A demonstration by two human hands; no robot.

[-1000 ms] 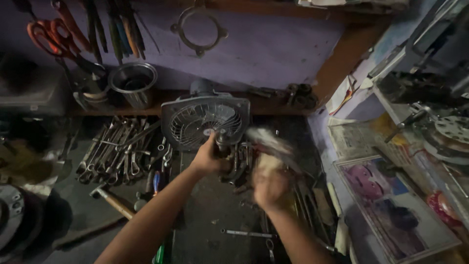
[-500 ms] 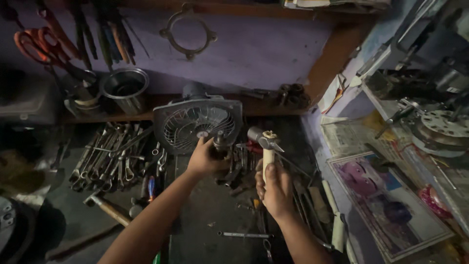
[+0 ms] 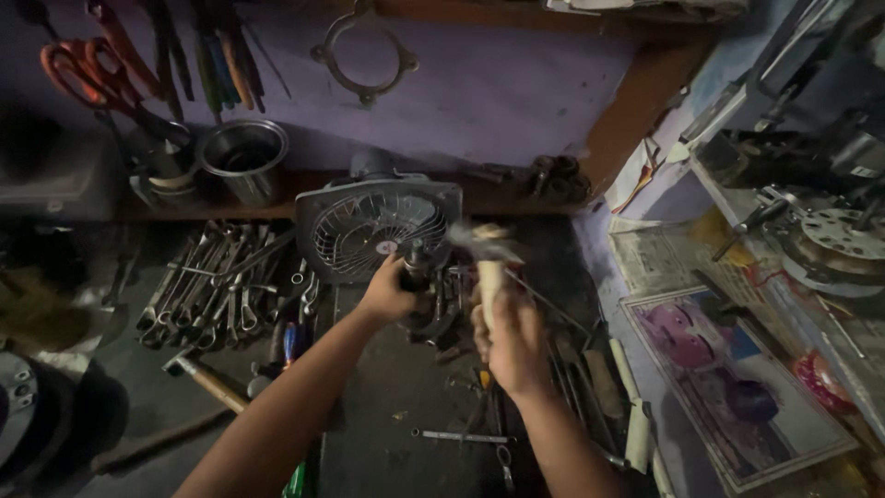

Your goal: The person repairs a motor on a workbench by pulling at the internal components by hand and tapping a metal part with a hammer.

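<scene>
My left hand (image 3: pixel 387 293) grips a dark metal part (image 3: pixel 417 269) standing upright on the dark workbench, just in front of a small square fan with a wire grille (image 3: pixel 376 227). My right hand (image 3: pixel 513 343) is closed around the pale wooden handle of a hammer (image 3: pixel 489 267). The hammer's metal head is blurred and sits right beside the top of the dark part. The lower end of that part is hidden by my left hand.
Several spanners (image 3: pixel 214 286) lie in a heap at the left, with another hammer (image 3: pixel 205 378) in front of them. A steel cup (image 3: pixel 243 157) and scissors (image 3: pixel 83 76) are at the back wall. Newspapers and a picture (image 3: pixel 728 387) cover the right side.
The hammer in my right hand has swung left and down toward the part my left hand holds; its head is now blurred. My left hand has stayed in place.
</scene>
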